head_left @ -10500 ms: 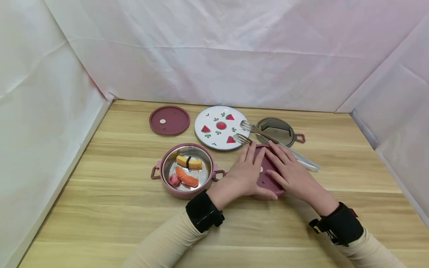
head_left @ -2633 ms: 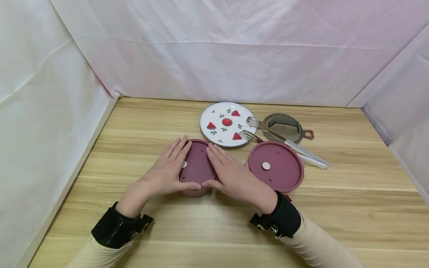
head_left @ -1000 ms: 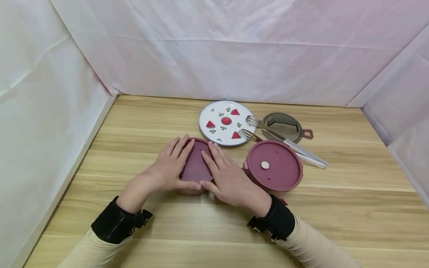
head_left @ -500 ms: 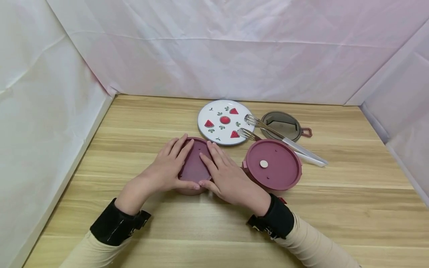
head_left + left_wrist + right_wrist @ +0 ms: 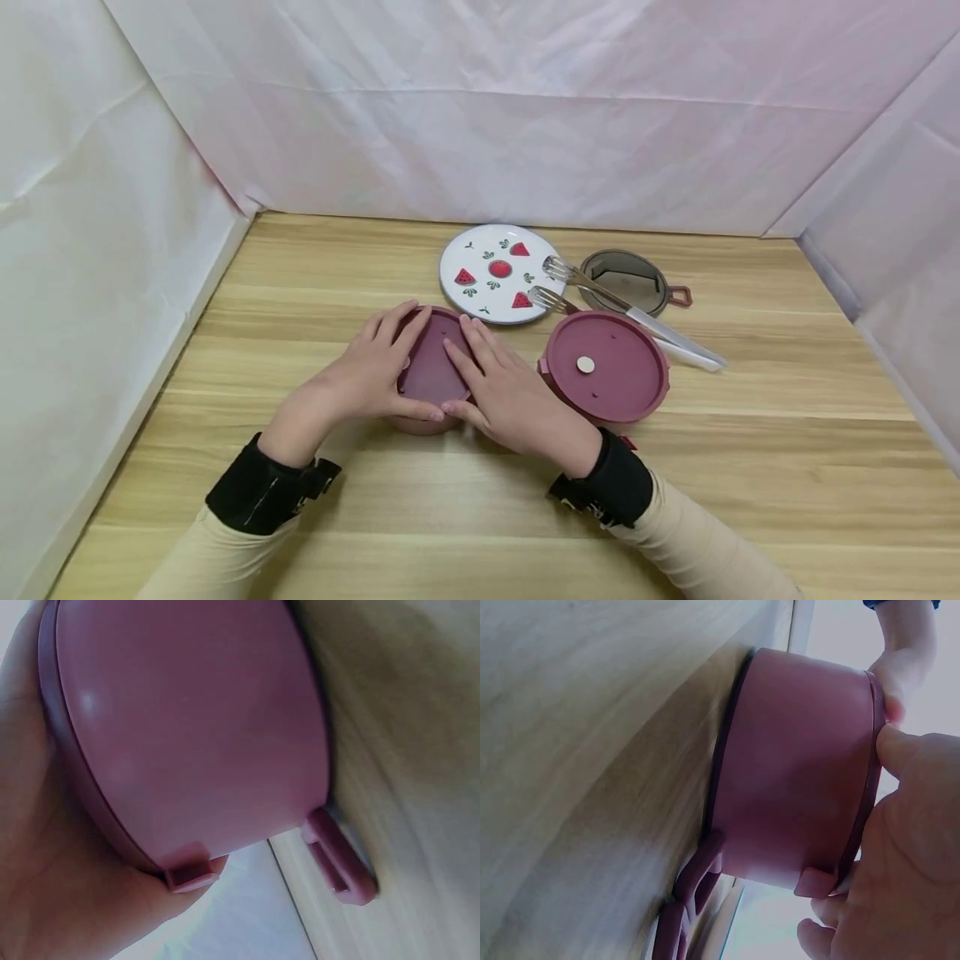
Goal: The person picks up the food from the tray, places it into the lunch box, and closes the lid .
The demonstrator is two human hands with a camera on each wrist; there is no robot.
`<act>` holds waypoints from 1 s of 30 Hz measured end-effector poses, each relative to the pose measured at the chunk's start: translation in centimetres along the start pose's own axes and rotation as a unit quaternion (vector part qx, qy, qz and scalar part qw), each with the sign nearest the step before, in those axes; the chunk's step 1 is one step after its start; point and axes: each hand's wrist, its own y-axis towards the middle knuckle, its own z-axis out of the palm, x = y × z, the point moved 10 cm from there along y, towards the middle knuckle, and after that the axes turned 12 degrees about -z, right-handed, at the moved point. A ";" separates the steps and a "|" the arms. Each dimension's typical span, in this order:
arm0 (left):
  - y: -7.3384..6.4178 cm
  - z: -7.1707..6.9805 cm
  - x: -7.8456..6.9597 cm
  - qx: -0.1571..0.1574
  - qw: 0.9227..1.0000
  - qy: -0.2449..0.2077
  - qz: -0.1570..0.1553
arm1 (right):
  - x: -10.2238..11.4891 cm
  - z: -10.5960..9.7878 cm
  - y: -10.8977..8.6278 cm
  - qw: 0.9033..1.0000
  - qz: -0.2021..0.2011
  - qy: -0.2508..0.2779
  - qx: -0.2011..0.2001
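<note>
My left hand (image 5: 367, 371) and right hand (image 5: 517, 400) lie over a plum-coloured lid (image 5: 438, 362) on the nearer-left pot. Their fingers rest along opposite edges of it, and the thumbs meet at the front rim. In the left wrist view the pot's smooth wall (image 5: 195, 735) stands on the table, with a side clip (image 5: 191, 877) against the hand's edge. The right wrist view shows the lid's rim (image 5: 874, 750) seated along the top of the pot. What is inside is covered. Just right of my hands, a second pot carries a matching lid (image 5: 607, 375) with a white round button.
Behind the pots lies a white plate (image 5: 480, 287) with watermelon prints. Fork-tipped tongs (image 5: 637, 317) lean across its edge, partly behind the right pot. A round smoky see-through piece (image 5: 630, 283) with a pink loop handle is at the back right. White cloth walls (image 5: 525, 150) enclose the table.
Earlier the left pot was uncovered with toy sushi in it, and both hands were on the right pot's lid. The lid from the back left now covers the left pot; lately the hands hold still.
</note>
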 end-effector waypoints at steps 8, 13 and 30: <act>-0.3 -0.3 -0.2 -0.007 1.000 -0.006 0.005 | -1.3 -1.7 -1.1 0.999 0.028 0.039 -0.020; -0.5 -1.4 -1.5 -0.032 0.999 -0.024 0.007 | -4.3 -5.0 -4.6 0.993 0.087 0.064 -0.042; 0.9 1.8 -14.7 -0.006 0.988 -0.150 0.048 | -11.6 -5.6 -16.0 0.966 0.134 0.209 -0.074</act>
